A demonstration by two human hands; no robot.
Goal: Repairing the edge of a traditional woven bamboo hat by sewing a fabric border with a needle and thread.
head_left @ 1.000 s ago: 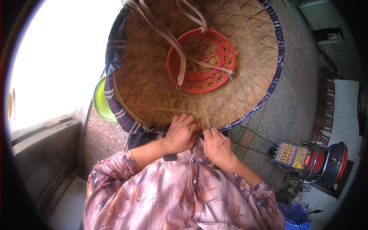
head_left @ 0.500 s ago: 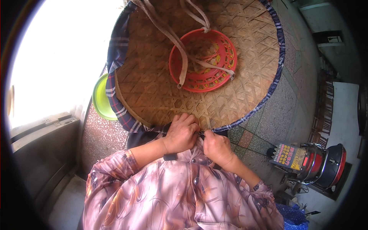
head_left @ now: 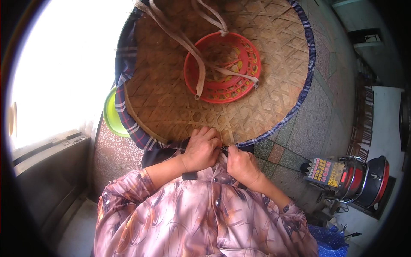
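A wide woven bamboo hat [head_left: 282, 77] lies inside up before me. Fixed in its middle is a red plastic openwork ring [head_left: 192, 81], with pale cloth straps [head_left: 192, 49] tied to it. Dark blue plaid cloth [head_left: 125, 103] wraps the rim, loose and broad on the left, tightly folded on the right. My left hand [head_left: 201, 150] is closed over the near rim, its fingers reaching onto the weave. Beside it, my right hand [head_left: 243, 166] pinches at the cloth edge. Whatever sits between its fingertips is too small to make out.
A lime-green basin [head_left: 112, 115] stands on the speckled floor at the left, partly under the hat. On the right a motorcycle or scooter [head_left: 357, 180] shows its rear end. Blue dotted cloth [head_left: 329, 242] lies at lower right. A dark panel [head_left: 51, 171] borders the left.
The hat has shifted slightly left in view and tilted a little, its straps moving with it. Both hands keep nearly the same place and grip.
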